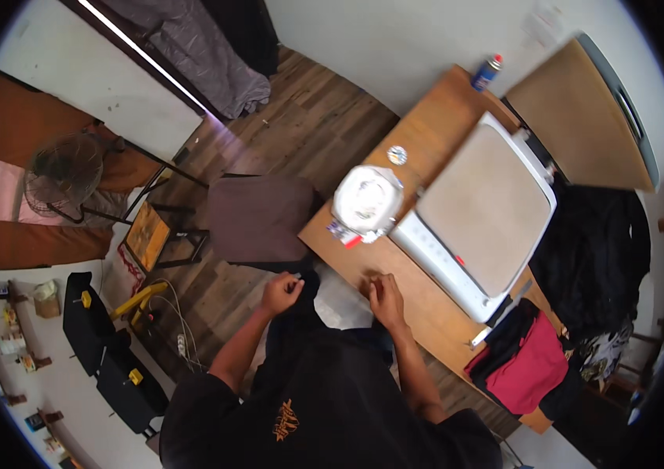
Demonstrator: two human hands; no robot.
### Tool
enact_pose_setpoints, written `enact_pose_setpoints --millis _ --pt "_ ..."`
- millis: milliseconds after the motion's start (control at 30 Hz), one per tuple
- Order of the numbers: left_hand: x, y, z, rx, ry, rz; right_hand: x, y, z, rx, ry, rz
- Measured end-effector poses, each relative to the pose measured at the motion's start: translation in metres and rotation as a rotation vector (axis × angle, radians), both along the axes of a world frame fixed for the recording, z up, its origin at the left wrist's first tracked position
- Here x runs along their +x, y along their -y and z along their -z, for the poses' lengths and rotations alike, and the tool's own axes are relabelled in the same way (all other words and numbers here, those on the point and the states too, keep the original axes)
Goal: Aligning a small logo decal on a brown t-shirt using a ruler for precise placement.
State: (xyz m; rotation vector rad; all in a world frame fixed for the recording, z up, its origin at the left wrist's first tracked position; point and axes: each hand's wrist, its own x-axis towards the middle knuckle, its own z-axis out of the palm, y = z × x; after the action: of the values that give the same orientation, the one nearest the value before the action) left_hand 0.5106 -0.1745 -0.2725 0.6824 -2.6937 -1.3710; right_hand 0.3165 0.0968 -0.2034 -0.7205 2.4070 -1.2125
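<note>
My left hand [281, 294] is closed in a pinch above my lap, near the corner of a dark padded stool [261, 219]. A small object shows at its fingertips, too small to name. My right hand [386, 301] hovers by the near edge of the wooden table [425, 309], fingers curled together; whatever they may hold is hidden. Beyond it stands a white press machine [445, 262] with a flat beige pad [484, 207] and a raised lid [590, 117]. A small red item [460, 259] lies at the pad's front edge.
A shiny white round container [367, 199] stands at the table's left end, beside small red-and-white packets [345, 234] and a round disc [397, 155]. A blue can [486, 72] is at the far corner. Folded red cloth [531, 363] lies right. A fan [64, 173] stands left.
</note>
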Motion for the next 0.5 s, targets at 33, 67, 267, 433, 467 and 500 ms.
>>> enact_pose_setpoints --millis 33,67,267,433,467,500 --pt "-0.002 0.035 0.005 -0.086 -0.070 -0.068 0.004 0.018 0.005 0.116 0.055 0.053" --pt "-0.006 0.062 0.011 -0.071 -0.055 -0.150 0.009 0.036 0.011 0.153 0.077 0.080" --pt "-0.072 0.195 0.070 0.036 0.314 -0.196 0.005 0.084 0.032 0.502 0.077 -0.008" --pt "-0.143 0.253 0.107 -0.084 0.345 -0.233 0.004 0.087 0.041 0.607 0.119 -0.047" --pt "-0.156 0.265 0.110 -0.168 0.345 -0.209 0.004 0.086 0.042 0.592 0.089 -0.078" --pt "-0.167 0.274 0.112 -0.139 0.357 -0.135 0.003 0.086 0.045 0.664 0.088 -0.047"
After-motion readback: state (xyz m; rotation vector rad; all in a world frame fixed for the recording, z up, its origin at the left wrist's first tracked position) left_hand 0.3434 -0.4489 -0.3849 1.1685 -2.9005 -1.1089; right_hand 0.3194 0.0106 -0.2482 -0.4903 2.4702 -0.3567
